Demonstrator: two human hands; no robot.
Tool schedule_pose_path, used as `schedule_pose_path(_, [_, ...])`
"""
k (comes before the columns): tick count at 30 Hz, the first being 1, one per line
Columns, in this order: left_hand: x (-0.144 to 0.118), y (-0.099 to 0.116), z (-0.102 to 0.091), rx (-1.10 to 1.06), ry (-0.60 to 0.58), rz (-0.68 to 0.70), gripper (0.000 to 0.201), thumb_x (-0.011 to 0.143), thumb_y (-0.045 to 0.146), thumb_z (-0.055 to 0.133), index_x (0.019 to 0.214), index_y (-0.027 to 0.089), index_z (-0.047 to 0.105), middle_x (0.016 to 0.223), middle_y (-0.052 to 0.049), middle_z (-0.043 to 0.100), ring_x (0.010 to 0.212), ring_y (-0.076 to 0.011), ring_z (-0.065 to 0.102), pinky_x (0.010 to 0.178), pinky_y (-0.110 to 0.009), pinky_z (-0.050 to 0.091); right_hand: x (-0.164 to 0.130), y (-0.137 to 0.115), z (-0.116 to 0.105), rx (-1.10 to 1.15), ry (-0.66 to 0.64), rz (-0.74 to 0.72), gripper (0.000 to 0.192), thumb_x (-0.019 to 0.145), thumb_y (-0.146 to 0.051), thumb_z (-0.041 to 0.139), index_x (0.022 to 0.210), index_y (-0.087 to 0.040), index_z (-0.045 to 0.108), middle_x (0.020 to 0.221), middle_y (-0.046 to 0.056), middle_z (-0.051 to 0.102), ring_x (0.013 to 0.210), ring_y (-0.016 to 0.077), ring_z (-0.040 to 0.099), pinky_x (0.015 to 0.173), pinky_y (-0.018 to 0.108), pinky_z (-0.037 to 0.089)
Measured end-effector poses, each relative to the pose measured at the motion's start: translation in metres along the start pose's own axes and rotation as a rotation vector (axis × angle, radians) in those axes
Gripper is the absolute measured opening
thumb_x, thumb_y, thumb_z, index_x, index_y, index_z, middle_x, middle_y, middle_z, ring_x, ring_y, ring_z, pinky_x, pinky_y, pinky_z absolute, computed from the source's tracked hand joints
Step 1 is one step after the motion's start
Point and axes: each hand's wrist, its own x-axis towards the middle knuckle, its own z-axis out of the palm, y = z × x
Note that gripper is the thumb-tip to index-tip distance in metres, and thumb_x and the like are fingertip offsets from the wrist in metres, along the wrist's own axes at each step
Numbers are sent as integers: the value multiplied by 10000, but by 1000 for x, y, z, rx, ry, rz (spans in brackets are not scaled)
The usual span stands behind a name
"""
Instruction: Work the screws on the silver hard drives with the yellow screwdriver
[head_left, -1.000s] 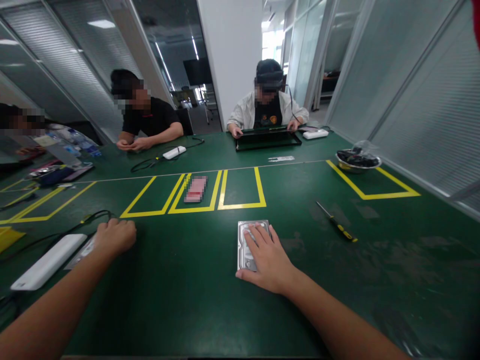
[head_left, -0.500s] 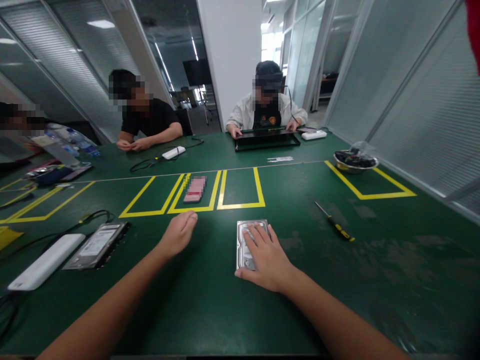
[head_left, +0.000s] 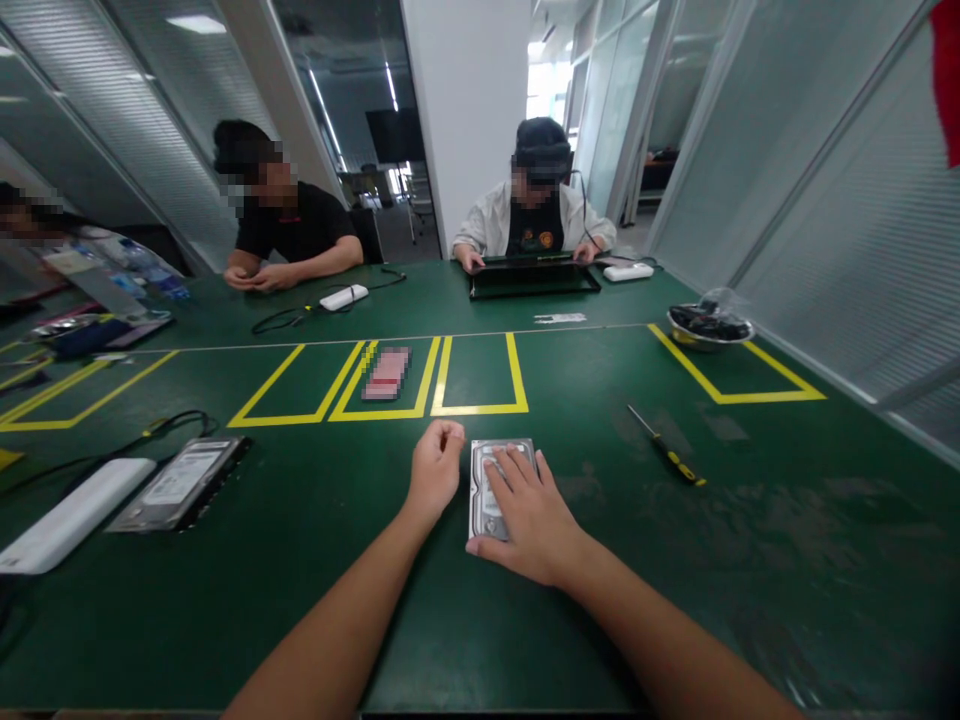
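Your right hand (head_left: pixel 529 520) lies flat, fingers spread, on top of the drive (head_left: pixel 495 480), pressing it to the green table (head_left: pixel 750 560) just short of the yellow-taped boxes (head_left: pixel 480 380). It covers the drive and does not grip it. Your left hand (head_left: pixel 435 468) sits just beside the drive's left edge, fingers loosely curled, holding nothing; contact with the drive cannot be told. A screwdriver (head_left: pixel 667 447) lies to the right, well apart. A second drive (head_left: pixel 180 483) and a white box (head_left: pixel 71 515) lie far left. Two people sit across the table, one at a laptop (head_left: pixel 534 278).
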Motion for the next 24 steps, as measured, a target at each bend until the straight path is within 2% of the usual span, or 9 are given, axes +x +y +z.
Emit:
schedule_pose_path(2, [2,-12,-2,101,-27,37,203,903,337,512,828,163,585,757,-4,592,718,-141,548,694,-250,420,0,0,-1,-1,-7,-3,1006,790,-796,447,1504,-99,320,1579,197,258,1461,400,169,1174,619,63])
schedule_pose_path(5, [2,-19,-3,158,-65,62,174,907,301,496,854,166,591,790,-12,622,750,-149,580,722,-259,437,0,0,-3,-6,-15,-7,993,790,-792,452,1488,-93,353,1574,203,267,1458,400,180,1175,613,73])
schedule_pose_path(13, [0,-18,-3,191,-142,111,137,901,257,502,889,171,609,827,-22,654,765,-150,607,729,-262,463,4,-2,-10,-37,-60,-21,1042,742,-797,505,1489,-88,345,1555,218,303,1431,415,234,1164,611,121])
schedule_pose_path(24, [1,-17,-4,198,-143,98,147,896,244,501,889,170,627,858,-36,672,801,-163,621,734,-267,470,2,-1,-10,-87,-64,-57,1062,749,-821,453,1489,-68,341,1547,228,314,1425,427,231,1158,615,115])
